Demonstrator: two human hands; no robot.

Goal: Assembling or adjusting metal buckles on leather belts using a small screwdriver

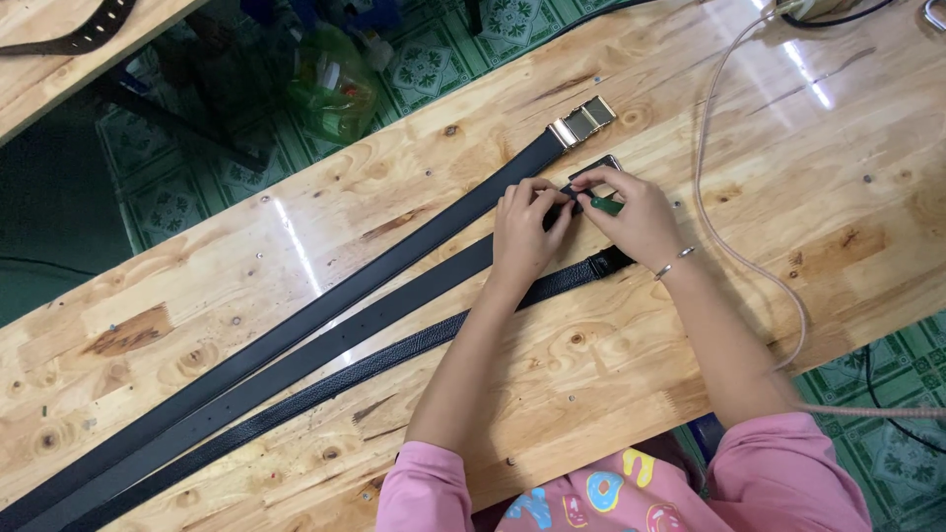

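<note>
Three black belts lie diagonally across a wooden table (690,89). The far belt (394,261) ends in a gold buckle (583,121). The middle belt (335,340) ends under my hands, next to a dark buckle (601,166). My left hand (527,232) pinches the middle belt's end. My right hand (631,212) presses on that buckle and holds a small green-handled tool (605,206). The near, textured belt (325,386) runs beneath both wrists and ends in a dark clasp (609,261). A thin bracelet (673,263) circles my right wrist.
A pinkish cable (711,212) loops over the table's right side and off the near edge. Another wooden table with a black strap (84,37) stands at top left. Green bottles in a bag (335,84) sit on the patterned floor between the tables.
</note>
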